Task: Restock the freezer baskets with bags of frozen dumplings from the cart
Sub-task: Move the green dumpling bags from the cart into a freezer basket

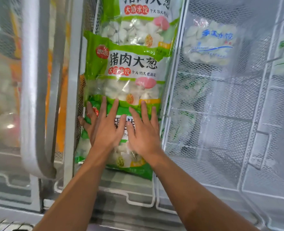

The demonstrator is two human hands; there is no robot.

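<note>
Three green-and-white dumpling bags lie in a row in a white wire freezer basket point(164, 124). The nearest bag point(121, 160) lies under both my hands. My left hand point(104, 125) presses flat on its left half, fingers straight and spread. My right hand point(143, 129) presses flat on its right half, thumb close to the left hand's index finger. The middle bag point(131, 74) overlaps the near one's top edge. The far bag point(137, 20) lies beyond it, cut off by the frame's top.
A neighbouring wire basket point(204, 114) to the right holds a clear bag of dumplings with blue print point(209, 42) and frosted green bags lower down. A grey freezer door frame point(36, 97) stands on the left, orange packages behind its glass.
</note>
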